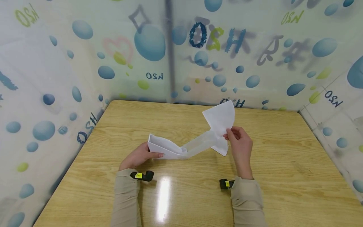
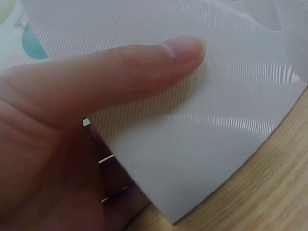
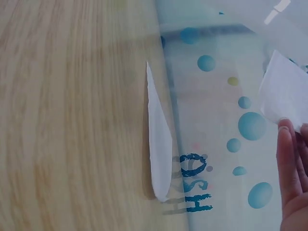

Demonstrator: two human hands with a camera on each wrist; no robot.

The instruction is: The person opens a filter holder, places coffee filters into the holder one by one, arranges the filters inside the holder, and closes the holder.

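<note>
Between the hands stretches a translucent strip that joins two white sheet ends. My left hand holds the folded white end, thumb flat across its finely ribbed face and fingers behind it. That end lies low over the table and opens upward like a trough. My right hand pinches the flared white end where it narrows beside the strip; this end is raised higher. In the right wrist view, fingertips touch a white piece at the right edge, and a narrow white shape appears nearly edge-on.
A wood-grain table spreads beneath both hands, with a bright light reflection near its front. Patterned sheeting with blue bubbles and lettering encloses the back and sides. Black wrist straps with small devices sit on both sleeves.
</note>
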